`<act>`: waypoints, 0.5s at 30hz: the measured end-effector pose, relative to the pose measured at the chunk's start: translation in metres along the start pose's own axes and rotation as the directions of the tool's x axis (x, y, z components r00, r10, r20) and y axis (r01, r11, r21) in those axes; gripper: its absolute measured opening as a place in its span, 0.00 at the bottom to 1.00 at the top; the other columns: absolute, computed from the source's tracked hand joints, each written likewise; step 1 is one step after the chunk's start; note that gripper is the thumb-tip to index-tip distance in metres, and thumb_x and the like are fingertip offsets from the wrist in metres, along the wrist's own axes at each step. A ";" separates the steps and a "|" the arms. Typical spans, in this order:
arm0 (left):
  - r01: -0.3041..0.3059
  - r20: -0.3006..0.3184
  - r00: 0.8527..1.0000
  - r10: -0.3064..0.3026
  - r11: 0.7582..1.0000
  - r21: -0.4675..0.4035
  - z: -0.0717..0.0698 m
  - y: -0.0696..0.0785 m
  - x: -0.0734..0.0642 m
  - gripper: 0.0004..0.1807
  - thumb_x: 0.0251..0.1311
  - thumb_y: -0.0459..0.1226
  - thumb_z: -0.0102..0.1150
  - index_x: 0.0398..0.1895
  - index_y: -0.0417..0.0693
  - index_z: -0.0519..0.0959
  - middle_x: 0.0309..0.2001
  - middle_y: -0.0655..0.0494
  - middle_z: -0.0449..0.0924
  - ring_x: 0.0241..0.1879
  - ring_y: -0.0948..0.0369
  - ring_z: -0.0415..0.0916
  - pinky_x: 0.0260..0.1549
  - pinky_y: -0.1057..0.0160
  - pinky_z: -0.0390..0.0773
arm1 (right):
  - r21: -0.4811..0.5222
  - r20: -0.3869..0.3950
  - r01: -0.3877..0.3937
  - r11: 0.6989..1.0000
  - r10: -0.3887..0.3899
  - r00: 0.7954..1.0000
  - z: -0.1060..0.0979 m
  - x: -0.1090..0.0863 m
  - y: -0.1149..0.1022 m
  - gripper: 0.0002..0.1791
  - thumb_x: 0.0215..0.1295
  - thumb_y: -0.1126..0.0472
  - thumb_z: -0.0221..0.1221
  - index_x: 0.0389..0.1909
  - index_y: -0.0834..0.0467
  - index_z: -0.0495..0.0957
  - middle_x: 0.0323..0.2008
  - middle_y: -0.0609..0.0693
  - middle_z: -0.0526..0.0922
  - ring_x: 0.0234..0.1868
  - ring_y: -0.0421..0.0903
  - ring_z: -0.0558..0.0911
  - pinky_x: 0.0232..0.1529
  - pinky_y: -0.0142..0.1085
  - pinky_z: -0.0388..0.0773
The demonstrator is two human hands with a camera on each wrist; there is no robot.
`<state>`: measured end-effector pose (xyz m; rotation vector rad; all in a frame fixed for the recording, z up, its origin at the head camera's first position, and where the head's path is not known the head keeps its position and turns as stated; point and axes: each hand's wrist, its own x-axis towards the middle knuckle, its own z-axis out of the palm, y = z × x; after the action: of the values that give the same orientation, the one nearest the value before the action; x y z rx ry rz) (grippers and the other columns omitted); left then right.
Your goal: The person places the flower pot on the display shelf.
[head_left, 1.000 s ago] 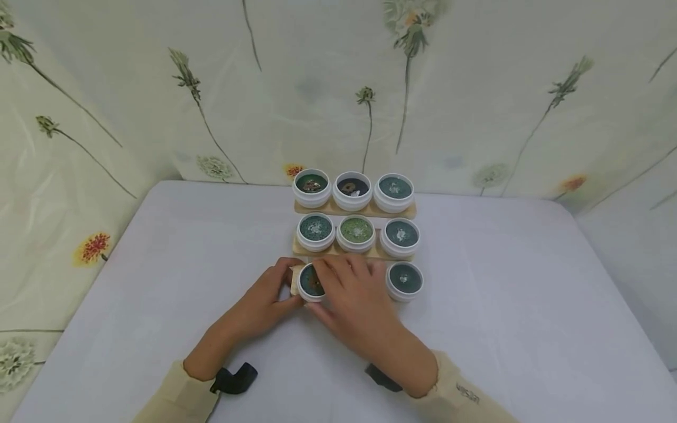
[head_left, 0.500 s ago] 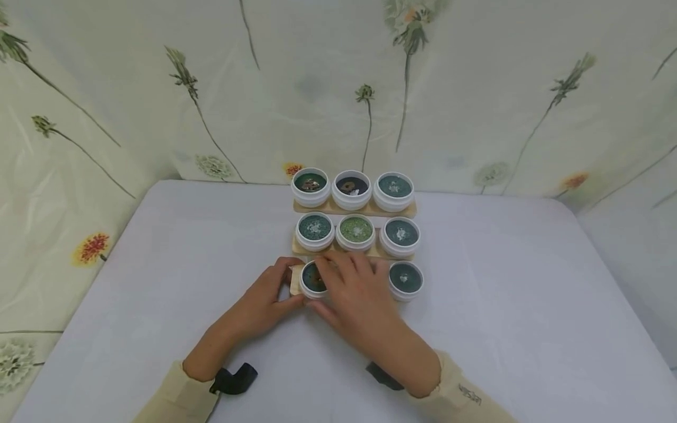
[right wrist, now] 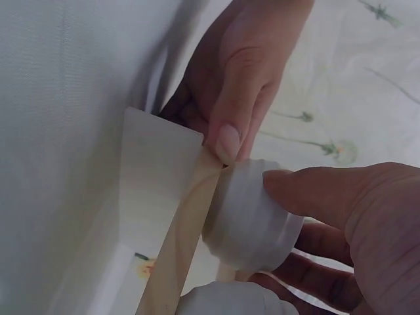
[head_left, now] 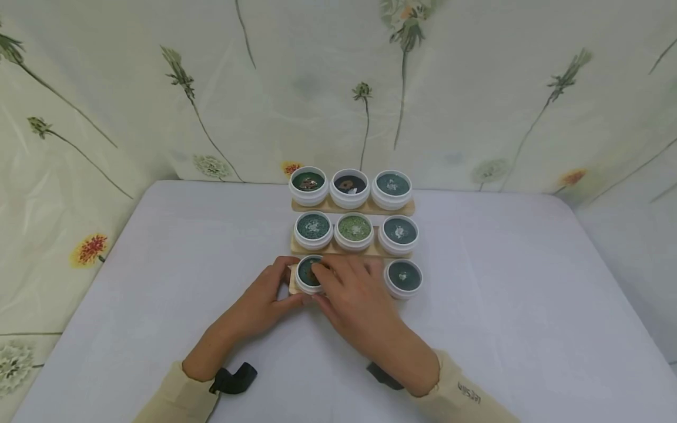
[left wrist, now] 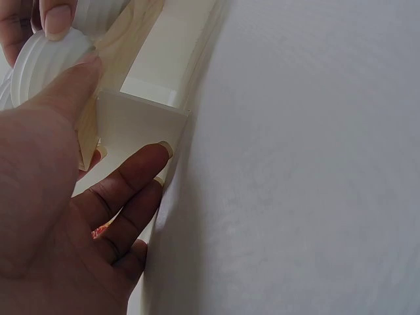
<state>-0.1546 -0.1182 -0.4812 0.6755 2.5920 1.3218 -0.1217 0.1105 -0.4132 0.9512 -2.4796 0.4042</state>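
Note:
My right hand grips a white round jar with a dark green top, at the left end of the front step of a wooden display rack. In the right wrist view, thumb and fingers lie on either side of the jar, which stands on or very close to the board. My left hand holds the board's left end, its thumb near the jar's base. Under the board, a pale flat support shows in the left wrist view. The right hand hides the middle of the front step.
Another jar stands at the front step's right end. Behind are two more rows of white jars, including a light green one. A white cloth covers the table, and a flower-printed curtain hangs behind it.
The gripped jar has shifted slightly back and to the left, nearer the board's end, with the right hand on it. My left hand has stayed nearly in place.

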 end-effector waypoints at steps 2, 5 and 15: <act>0.004 0.002 1.000 -0.004 1.000 -0.003 0.000 0.000 0.000 0.33 0.68 0.43 0.71 0.70 0.54 0.64 0.45 0.62 0.77 0.48 0.62 0.74 0.53 0.53 0.73 | -0.009 -0.006 0.006 1.000 -0.006 1.000 0.001 0.000 0.000 0.26 0.59 0.56 0.77 0.57 0.57 0.82 0.56 0.52 0.81 0.58 0.51 0.78 0.47 0.49 0.65; 0.010 0.000 1.000 -0.010 1.000 -0.005 0.000 0.000 -0.001 0.34 0.68 0.44 0.71 0.70 0.55 0.64 0.44 0.62 0.77 0.48 0.61 0.73 0.53 0.53 0.73 | -0.012 -0.003 0.009 1.000 -0.009 1.000 0.002 -0.001 0.001 0.26 0.59 0.56 0.77 0.58 0.57 0.82 0.56 0.52 0.81 0.58 0.51 0.78 0.47 0.49 0.65; 0.035 -0.008 0.999 -0.035 0.999 0.015 0.000 0.000 -0.003 0.35 0.67 0.48 0.71 0.72 0.61 0.63 0.45 0.63 0.76 0.48 0.61 0.71 0.50 0.53 0.72 | 0.077 -0.104 0.102 0.992 -0.094 0.990 -0.015 0.002 0.007 0.18 0.63 0.59 0.72 0.52 0.61 0.83 0.48 0.53 0.83 0.50 0.52 0.81 0.51 0.45 0.78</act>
<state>-0.1521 -0.1195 -0.4815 0.6253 2.6095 1.2987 -0.1234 0.1206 -0.4001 1.0550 -2.3309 0.5123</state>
